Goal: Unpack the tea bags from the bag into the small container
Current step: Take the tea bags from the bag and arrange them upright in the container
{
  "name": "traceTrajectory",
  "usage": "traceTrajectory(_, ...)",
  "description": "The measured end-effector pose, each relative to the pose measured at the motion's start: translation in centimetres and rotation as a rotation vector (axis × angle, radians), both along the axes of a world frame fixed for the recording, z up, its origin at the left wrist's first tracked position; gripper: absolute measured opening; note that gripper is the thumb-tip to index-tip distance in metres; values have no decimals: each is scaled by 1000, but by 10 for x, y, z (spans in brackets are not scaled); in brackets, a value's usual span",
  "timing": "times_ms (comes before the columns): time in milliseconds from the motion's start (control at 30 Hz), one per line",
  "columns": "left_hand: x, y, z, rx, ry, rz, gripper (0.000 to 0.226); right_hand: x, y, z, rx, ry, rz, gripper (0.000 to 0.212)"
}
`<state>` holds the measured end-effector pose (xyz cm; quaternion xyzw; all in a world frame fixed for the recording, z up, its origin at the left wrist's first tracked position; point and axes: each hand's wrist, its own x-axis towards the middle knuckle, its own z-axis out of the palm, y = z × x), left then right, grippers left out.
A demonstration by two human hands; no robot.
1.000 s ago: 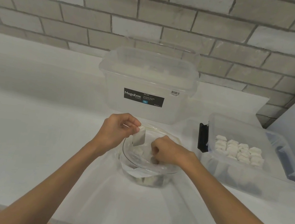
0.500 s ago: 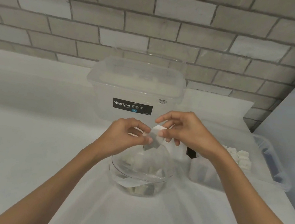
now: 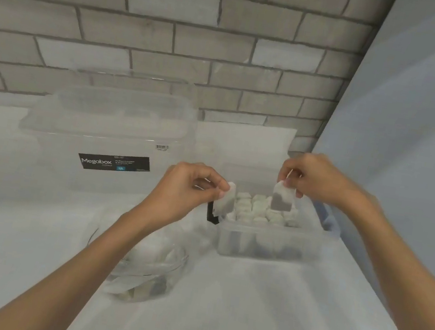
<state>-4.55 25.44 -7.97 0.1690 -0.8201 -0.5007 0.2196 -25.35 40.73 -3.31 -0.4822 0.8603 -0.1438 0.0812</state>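
Right hand (image 3: 314,181) pinches a tea bag (image 3: 281,200) over the packed container (image 3: 268,248), left hand (image 3: 189,186) pinches a second tea bag (image 3: 226,199) by its end, so a sloppy drop could miss onto the tabletop (image 3: 273,304).

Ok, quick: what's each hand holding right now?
Left hand: pinching a tea bag.
Right hand: pinching a second tea bag above the small container.

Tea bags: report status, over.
Left hand pinches tea bag at left edge of small container. Right hand pinches second tea bag above its rows. Bag not empty. Nothing blocking.
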Motion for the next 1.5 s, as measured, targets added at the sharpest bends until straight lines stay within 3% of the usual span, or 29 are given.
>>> traceTrajectory(100,-14,7,-3,-11,-11,-19,11,-25,13,-27,313,22,-77,25)
traceTrajectory(233,-26,13,-3,-31,-24,-29,11,-29,16,-48,554,64,-104,24)
traceTrajectory(600,-43,23,-3,-37,-65,-28,11,-22,7,-74,632,54,-63,29)
traceTrajectory(733,-54,23,1,-87,-75,-21,10,-30,14,-55,530,-11,-65,25)
traceTrajectory(867,-74,23,11,-127,-65,-30,16,-48,26,-33,183,-155,-63,17)
traceTrajectory(967,-94,28,16,-167,-76,-47,21,-46,31,-19,-86,-277,29,27)
traceTrajectory(1067,-112,34,16,-217,-99,-61,28,-37,28,-16,-226,-401,74,31)
traceTrajectory(1233,-118,29,8,-235,-107,-24,28,-38,7,-40,-285,-426,32,10)
traceTrajectory(1500,-82,-3,5,-264,-121,184,17,-29,-58,-77,-154,-407,41,9)
